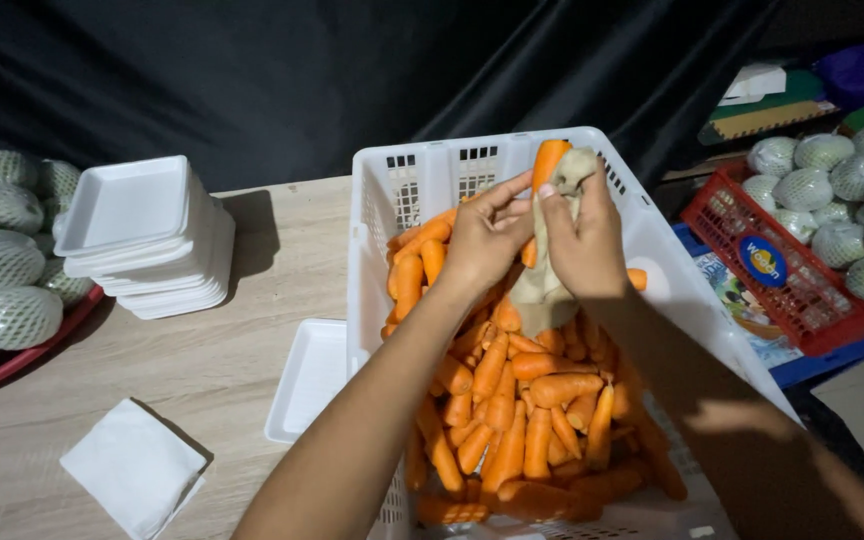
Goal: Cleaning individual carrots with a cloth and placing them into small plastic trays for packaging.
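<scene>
Orange fills the lower middle of my view: carrots [512, 420] heaped in a white crate [652, 240], lying every which way, most with their long axes running roughly toward and away from me. A white napkin [132, 465] lies at the lower left on the wooden table [202, 370], and just left of the crate wall a single foam tray [307, 375] sits open side up, close enough to reach easily, I judge.

Above the heap, at frame centre, I have both hands raised together. My left hand [487, 240] has its fingers closed on the lower part of one carrot [549, 160], pinching it to keep it steady. My right hand [582, 245] is wrapped around a beige cloth [542, 285], fingers gripping it against the same carrot; the cloth's loose end hangs down toward the pile. That carrot stands nearly upright, its long axis vertical in the frame, one end poking up past my fingertips toward the crate's far wall, tilted slightly right. I cannot tell which end is the tip.

Farther back, at upper left, a stack of foam trays [147, 235] stands beside netted round fruit [2, 260] on a red tray. At upper right, more netted fruit fills a red basket [802, 290]. Black drape [302, 70] closes off the background.
</scene>
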